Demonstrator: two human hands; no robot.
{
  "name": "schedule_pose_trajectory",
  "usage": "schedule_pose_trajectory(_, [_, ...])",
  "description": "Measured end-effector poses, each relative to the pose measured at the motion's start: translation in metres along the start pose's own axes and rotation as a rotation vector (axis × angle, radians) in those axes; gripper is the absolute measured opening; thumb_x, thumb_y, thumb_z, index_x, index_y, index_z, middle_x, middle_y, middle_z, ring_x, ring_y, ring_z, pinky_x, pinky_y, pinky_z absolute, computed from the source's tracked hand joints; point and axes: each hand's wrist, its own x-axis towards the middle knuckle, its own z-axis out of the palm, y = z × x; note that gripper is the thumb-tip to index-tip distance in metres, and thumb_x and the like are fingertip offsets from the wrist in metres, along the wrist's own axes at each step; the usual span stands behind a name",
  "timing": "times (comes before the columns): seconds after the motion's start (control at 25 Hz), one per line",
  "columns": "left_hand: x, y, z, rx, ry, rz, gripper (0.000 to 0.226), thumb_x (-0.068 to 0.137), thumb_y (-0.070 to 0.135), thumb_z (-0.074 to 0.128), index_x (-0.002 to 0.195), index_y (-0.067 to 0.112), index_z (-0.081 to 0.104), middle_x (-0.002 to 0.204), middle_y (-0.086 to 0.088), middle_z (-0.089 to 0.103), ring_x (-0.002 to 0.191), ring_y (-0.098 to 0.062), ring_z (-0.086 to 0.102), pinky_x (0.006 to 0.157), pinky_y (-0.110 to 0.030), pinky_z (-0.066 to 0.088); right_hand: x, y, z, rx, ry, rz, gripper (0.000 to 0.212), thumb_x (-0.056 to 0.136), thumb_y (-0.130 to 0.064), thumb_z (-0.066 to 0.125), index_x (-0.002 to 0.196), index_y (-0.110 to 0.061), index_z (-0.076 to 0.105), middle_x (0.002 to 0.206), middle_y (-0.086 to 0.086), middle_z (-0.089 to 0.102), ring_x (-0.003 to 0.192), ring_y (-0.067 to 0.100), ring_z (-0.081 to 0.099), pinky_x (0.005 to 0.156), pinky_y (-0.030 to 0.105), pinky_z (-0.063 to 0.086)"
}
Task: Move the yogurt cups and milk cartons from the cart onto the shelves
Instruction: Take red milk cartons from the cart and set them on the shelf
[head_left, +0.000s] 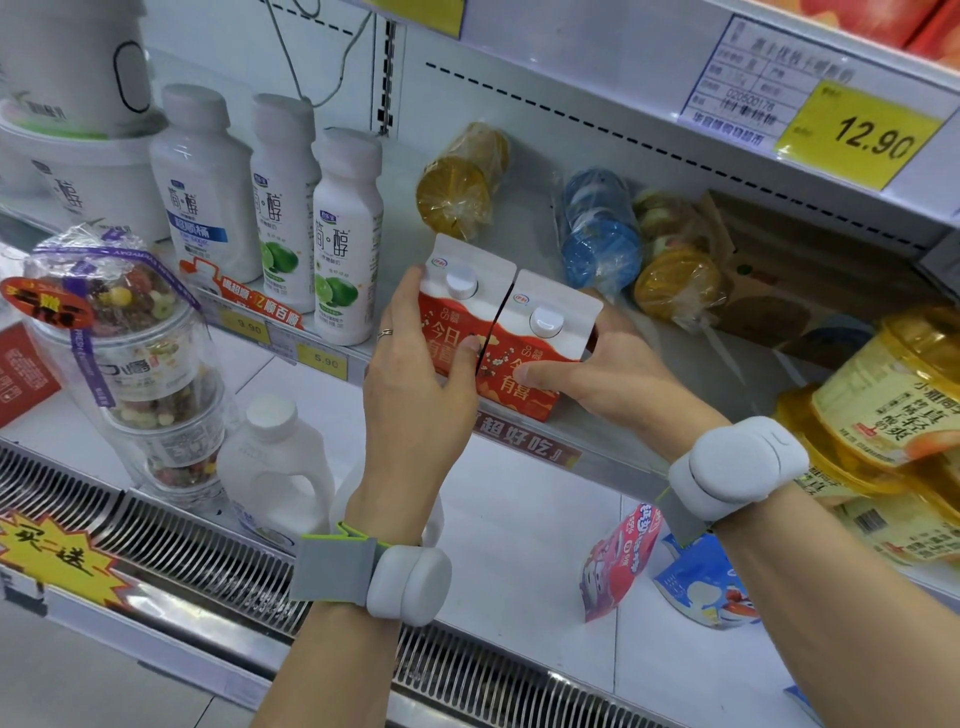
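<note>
Head view, near to far. Two forearms are seen reaching up from the bottom edge, each strapped with a white wrist device: one on the left wrist (409, 584), one on the right wrist (737, 467). A metal vent grille (218, 566) is crossed by the left forearm along the cooler's front edge. On the lower shelf floor, a white handled jug (275, 467) is stood just left of the left forearm, and a pink pouch (618, 561) plus a blue pack (701, 587) are laid below the right forearm.

Left milk carton (452, 312) is gripped by the left hand (415, 384), fingers curled round its left side, thumb pressed on the red front. Right milk carton (540, 343) is held by the right hand (597, 369), thumb laid across its front, fingers hidden behind its right side. Both cartons are red and white with round white caps, set side by side and touching, at the front edge of the middle shelf (613, 462); full contact with the shelf cannot be told.

Stacked cereal yogurt cups (140, 358) are seen at far left, yellow packs (893, 400) at far right. Further back, three white drink bottles (291, 208) are stood left of the cartons; wrapped cup stacks in yellow (457, 192) and blue (597, 234) are laid on their sides behind. A yellow 12.90 price tag (862, 135) is fixed on the upper shelf rail.
</note>
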Motion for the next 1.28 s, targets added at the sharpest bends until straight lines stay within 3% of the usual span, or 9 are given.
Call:
schedule_pose_trajectory(0.2, [-0.0002, 0.0004, -0.0007, -0.052, -0.052, -0.047, 0.080, 0.090, 0.025, 0.073, 0.157, 0.028, 0.028, 0.147, 0.007, 0.047, 0.131, -0.013, 0.051, 0.109, -0.043, 0.047, 0.0019, 0.0009, 0.0026, 0.014, 0.003, 0.001, 0.060, 0.070, -0.024, 0.092, 0.111, -0.038, 0.050, 0.093, -0.025, 0.064, 0.086, -0.003, 0.064, 0.069, 0.020, 0.052])
schedule_pose_trajectory(0.44, [0.0016, -0.0019, -0.0016, -0.050, -0.069, -0.032, 0.086, 0.087, 0.020, 0.078, 0.157, 0.026, 0.028, 0.147, 0.007, 0.047, 0.133, -0.012, 0.048, 0.110, -0.039, 0.046, 0.0009, -0.0001, 0.0019, -0.006, -0.014, -0.012, 0.063, 0.072, -0.028, 0.090, 0.117, -0.038, 0.048, 0.095, -0.026, 0.061, 0.087, -0.006, 0.061, 0.066, 0.016, 0.048])
schedule_pose_trajectory(0.64, [0.0034, -0.0018, -0.0042, -0.078, -0.061, -0.045, 0.085, 0.085, 0.020, 0.081, 0.155, 0.028, 0.033, 0.144, 0.012, 0.049, 0.124, -0.001, 0.048, 0.098, -0.012, 0.042, -0.0004, -0.0006, 0.0000, -0.012, -0.029, -0.006, 0.062, 0.074, -0.030, 0.089, 0.118, -0.039, 0.046, 0.096, -0.024, 0.060, 0.084, -0.005, 0.060, 0.062, 0.013, 0.045])
schedule_pose_trajectory(0.84, [0.0045, -0.0036, -0.0052, -0.091, -0.044, -0.040, 0.085, 0.083, 0.020, 0.083, 0.154, 0.028, 0.036, 0.143, 0.013, 0.051, 0.126, -0.002, 0.050, 0.102, -0.018, 0.045, -0.0006, -0.0011, -0.0003, -0.026, -0.046, -0.008, 0.062, 0.076, -0.033, 0.087, 0.120, -0.039, 0.045, 0.097, -0.024, 0.059, 0.086, -0.003, 0.059, 0.063, 0.014, 0.044])
schedule_pose_trajectory(1.0, [0.0044, -0.0058, -0.0062, -0.085, -0.054, -0.030, 0.084, 0.085, 0.022, 0.082, 0.155, 0.028, 0.035, 0.143, 0.013, 0.051, 0.125, 0.000, 0.050, 0.098, -0.011, 0.042, 0.0012, 0.0004, -0.0009, -0.026, -0.026, -0.018, 0.063, 0.072, -0.032, 0.090, 0.117, -0.039, 0.047, 0.100, -0.024, 0.061, 0.092, -0.004, 0.062, 0.067, 0.015, 0.046])
schedule_pose_trajectory(1.12, [0.0044, -0.0061, -0.0070, -0.074, -0.058, -0.024, 0.084, 0.086, 0.024, 0.080, 0.155, 0.028, 0.034, 0.138, 0.017, 0.050, 0.122, 0.001, 0.050, 0.094, -0.008, 0.040, 0.0012, -0.0014, -0.0024, -0.036, -0.034, -0.015, 0.060, 0.074, -0.031, 0.089, 0.115, -0.040, 0.045, 0.092, -0.030, 0.057, 0.082, -0.008, 0.058, 0.059, 0.008, 0.041])
schedule_pose_trajectory(1.28, [0.0036, -0.0066, -0.0077, -0.068, -0.045, -0.012, 0.084, 0.086, 0.021, 0.080, 0.155, 0.026, 0.034, 0.141, 0.013, 0.051, 0.125, -0.003, 0.052, 0.100, -0.015, 0.044, 0.0024, -0.0022, -0.0019, -0.016, -0.031, -0.012, 0.061, 0.075, -0.029, 0.088, 0.116, -0.040, 0.044, 0.089, -0.031, 0.053, 0.076, -0.009, 0.056, 0.050, 0.003, 0.040])
